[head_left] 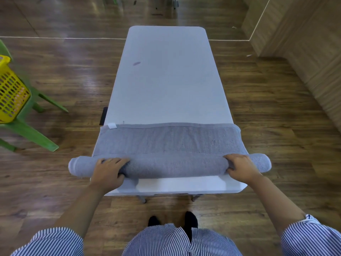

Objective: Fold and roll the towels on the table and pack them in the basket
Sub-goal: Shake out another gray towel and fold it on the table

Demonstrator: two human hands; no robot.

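Note:
A grey towel lies across the near end of the white table. Its near part is rolled into a thick tube whose ends overhang both table sides. The far part still lies flat, with a white label at its far left corner. My left hand grips the roll near its left end, fingers curled over the top and thumb underneath. My right hand grips the roll near its right end the same way. A yellow perforated basket stands at the far left on a green stool.
The green plastic stool stands on the wooden floor left of the table. A wood-panelled wall runs along the right. A small dark mark sits on the table's far half.

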